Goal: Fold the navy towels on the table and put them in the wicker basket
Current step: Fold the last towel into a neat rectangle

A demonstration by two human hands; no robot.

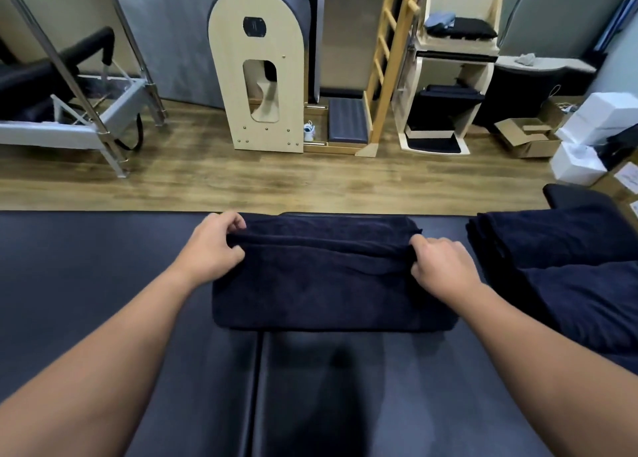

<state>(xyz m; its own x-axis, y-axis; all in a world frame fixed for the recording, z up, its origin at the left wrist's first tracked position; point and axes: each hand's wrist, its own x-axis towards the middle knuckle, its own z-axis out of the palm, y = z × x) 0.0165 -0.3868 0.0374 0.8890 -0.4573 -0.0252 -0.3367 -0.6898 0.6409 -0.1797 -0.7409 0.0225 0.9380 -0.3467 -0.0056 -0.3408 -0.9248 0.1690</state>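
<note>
A navy towel (324,284) lies partly folded on the dark padded table (86,284), near its far edge. My left hand (214,246) grips the towel's upper layer at its left end. My right hand (438,263) pinches the same layer at the right end. Between the hands that layer is lifted into a ridge across the towel. A pile of other navy towels (569,270) lies at the right side of the table. No wicker basket is in view.
A seam (259,387) runs down the table top toward me. Beyond the far edge is wooden floor (241,180) with exercise equipment, a wooden arch barrel (259,76), a ladder frame and cardboard and white boxes (587,135) at the right.
</note>
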